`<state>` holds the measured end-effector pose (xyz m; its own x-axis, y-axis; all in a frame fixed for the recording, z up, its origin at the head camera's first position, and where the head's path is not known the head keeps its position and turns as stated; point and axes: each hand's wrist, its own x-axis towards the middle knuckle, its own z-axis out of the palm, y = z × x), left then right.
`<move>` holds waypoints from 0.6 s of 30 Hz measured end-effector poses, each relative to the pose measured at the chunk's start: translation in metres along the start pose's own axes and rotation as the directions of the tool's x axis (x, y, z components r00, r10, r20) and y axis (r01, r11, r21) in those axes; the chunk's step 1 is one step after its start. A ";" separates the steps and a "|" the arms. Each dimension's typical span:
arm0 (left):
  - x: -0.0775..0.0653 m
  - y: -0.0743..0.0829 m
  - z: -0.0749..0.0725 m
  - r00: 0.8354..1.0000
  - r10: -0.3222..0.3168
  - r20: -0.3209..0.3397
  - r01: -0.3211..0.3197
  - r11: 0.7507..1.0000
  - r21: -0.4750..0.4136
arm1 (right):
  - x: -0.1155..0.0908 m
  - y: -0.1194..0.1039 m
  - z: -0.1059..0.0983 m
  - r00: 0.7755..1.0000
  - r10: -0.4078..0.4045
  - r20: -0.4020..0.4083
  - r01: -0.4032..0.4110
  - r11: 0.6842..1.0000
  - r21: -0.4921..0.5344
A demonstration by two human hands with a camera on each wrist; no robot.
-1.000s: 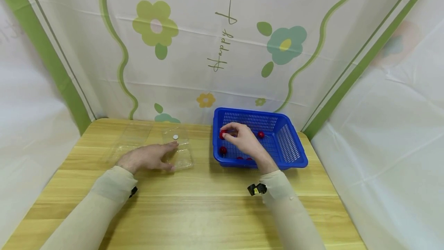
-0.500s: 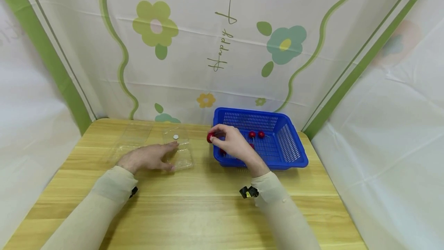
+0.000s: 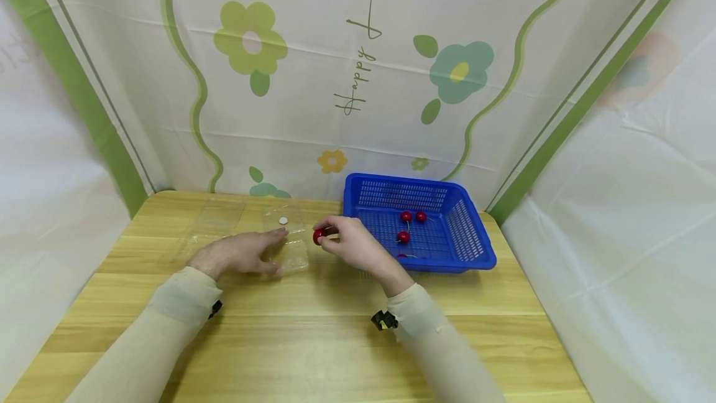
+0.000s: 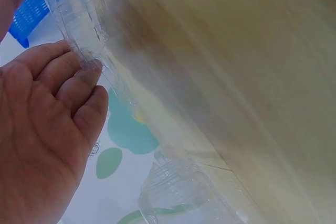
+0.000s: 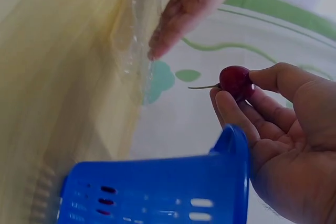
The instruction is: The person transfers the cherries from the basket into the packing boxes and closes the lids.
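Note:
My right hand pinches a red cherry between thumb and fingertips; its thin stem points toward the clear box in the right wrist view. The cherry is in the air, between the blue basket and the clear plastic box. My left hand rests at the near-left side of that box, thumb and fingers spread apart, fingertips against its edge. A small white round spot shows on the box's back part. Inside the blue basket lie several cherries.
Another clear plastic container stands to the left, partly behind my left hand. The wooden table ends at a flower-printed curtain. The basket's raised rim stands close by my right forearm.
My right hand has lifted the cherry out of the basket and carried it left over the rim, toward the clear box. The left hand has stayed in place.

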<state>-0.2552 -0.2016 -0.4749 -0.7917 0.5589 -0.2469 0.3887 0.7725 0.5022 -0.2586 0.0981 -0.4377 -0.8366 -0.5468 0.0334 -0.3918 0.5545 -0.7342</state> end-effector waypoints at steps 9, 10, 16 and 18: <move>0.000 0.000 0.000 1.000 -0.002 -0.003 0.002 1.000 0.004 | 0.004 -0.008 0.020 0.997 -0.071 0.008 0.071 0.982 -0.177; 0.000 0.000 0.000 1.000 0.000 -0.005 0.000 1.000 0.004 | 0.005 -0.009 0.022 0.996 -0.092 0.009 0.092 0.974 -0.209; 0.000 -0.001 0.000 1.000 0.007 -0.011 -0.007 1.000 0.007 | 0.005 -0.012 0.038 0.985 -0.168 0.021 0.161 0.893 -0.420; 0.000 -0.002 0.001 1.000 0.007 -0.011 -0.007 1.000 0.005 | 0.004 -0.012 0.043 0.984 -0.173 0.030 0.166 0.863 -0.477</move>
<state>-0.2555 -0.2027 -0.4762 -0.7940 0.5609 -0.2344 0.3966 0.7702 0.4995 -0.2411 0.0619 -0.4584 -0.7444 -0.6529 0.1400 -0.6598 0.6870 -0.3044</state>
